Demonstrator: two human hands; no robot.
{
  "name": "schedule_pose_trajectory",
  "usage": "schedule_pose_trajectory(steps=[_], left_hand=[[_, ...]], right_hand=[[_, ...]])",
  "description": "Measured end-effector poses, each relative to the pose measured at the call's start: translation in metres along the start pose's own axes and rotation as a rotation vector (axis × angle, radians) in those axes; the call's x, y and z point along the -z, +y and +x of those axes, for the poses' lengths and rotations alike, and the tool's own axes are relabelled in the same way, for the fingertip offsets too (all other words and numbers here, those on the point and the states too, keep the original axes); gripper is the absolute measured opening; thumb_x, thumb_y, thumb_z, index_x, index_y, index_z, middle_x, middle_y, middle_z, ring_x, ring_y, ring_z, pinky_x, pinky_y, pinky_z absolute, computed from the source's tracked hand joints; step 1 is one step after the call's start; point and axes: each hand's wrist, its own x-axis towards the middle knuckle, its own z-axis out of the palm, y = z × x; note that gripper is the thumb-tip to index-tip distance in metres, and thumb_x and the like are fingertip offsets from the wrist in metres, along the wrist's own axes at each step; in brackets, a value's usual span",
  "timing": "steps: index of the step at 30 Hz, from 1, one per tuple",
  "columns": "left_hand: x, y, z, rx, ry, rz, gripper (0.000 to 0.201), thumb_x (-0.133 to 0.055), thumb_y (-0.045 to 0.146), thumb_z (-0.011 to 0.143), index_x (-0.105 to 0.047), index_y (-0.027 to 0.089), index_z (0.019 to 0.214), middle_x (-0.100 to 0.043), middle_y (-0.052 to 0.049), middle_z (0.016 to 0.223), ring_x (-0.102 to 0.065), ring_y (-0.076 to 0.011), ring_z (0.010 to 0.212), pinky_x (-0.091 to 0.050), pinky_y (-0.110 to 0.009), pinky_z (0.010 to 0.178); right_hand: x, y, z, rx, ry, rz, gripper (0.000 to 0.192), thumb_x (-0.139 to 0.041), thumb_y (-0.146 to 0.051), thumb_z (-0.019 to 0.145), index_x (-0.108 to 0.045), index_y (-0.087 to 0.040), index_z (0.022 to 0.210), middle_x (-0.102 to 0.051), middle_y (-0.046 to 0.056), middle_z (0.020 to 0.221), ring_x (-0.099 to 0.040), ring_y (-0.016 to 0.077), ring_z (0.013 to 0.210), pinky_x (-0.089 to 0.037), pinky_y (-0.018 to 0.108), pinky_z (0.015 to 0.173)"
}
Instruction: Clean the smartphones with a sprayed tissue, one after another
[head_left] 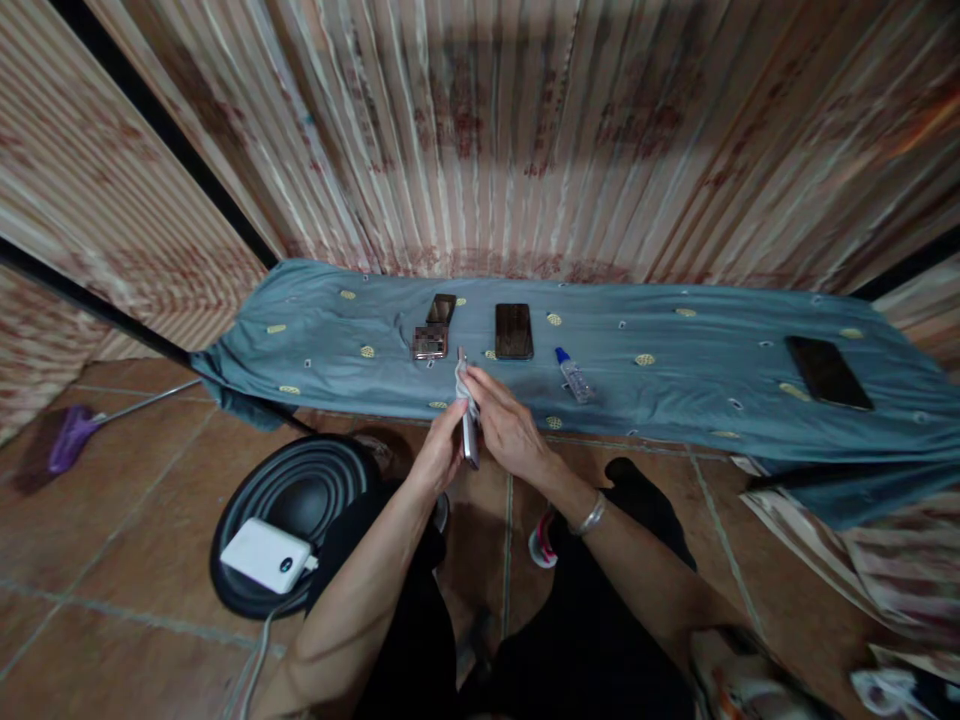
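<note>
My left hand (441,450) is closed around a slim silver phone (470,447), turned edge-on in front of my knees. Against its other side presses my right hand (514,428), with a pale cloth (463,385) bunched between the fingers and the phone. The phone's faces are mostly hidden by my hands. Just beyond, on the blue cover, lie a black smartphone (514,331), a small dark phone (441,309) and a small reddish-edged flat item (430,343). A clear bottle with a blue cap (575,377) rests to the right of my hands.
A blue patterned sheet (675,395) covers the long bench. A dark tablet-like device (829,372) lies at its right end. On the left, a white power bank (268,555) with a cable sits on a round black stool (300,480). A purple broom (71,437) lies beyond.
</note>
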Motion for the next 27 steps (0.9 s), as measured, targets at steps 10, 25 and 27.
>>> schedule_pose_trajectory(steps=[10, 25, 27], left_hand=[[-0.010, -0.006, -0.011, 0.095, -0.034, 0.094, 0.068, -0.087, 0.052, 0.056, -0.070, 0.014, 0.111, -0.071, -0.002, 0.076, -0.067, -0.0169, 0.070, -0.052, -0.025, 0.056], [-0.011, 0.006, -0.009, 0.135, 0.046, -0.074, 0.031, -0.078, 0.044, 0.071, -0.070, 0.015, 0.079, -0.069, -0.001, 0.063, -0.068, -0.0177, 0.064, -0.059, -0.031, 0.068], [-0.009, 0.003, -0.011, 0.136, 0.003, -0.032, 0.036, -0.079, 0.048, 0.068, -0.069, 0.015, 0.077, -0.068, -0.001, 0.061, -0.065, -0.0158, 0.058, -0.057, -0.029, 0.063]], right_hand=[[0.007, 0.019, 0.006, -0.125, 0.038, -0.009, 0.062, -0.030, -0.013, 0.096, -0.029, -0.021, 0.157, -0.037, 0.004, 0.160, -0.033, 0.0186, 0.149, -0.030, 0.044, 0.124], [-0.006, 0.011, 0.002, -0.124, 0.022, 0.075, 0.056, -0.030, -0.020, 0.100, -0.033, -0.021, 0.155, -0.037, 0.004, 0.160, -0.033, 0.0170, 0.149, -0.027, 0.041, 0.125], [-0.004, 0.016, 0.004, -0.154, 0.039, 0.070, 0.057, -0.031, -0.019, 0.099, -0.033, -0.022, 0.155, -0.037, 0.003, 0.160, -0.033, 0.0168, 0.149, -0.027, 0.042, 0.125]])
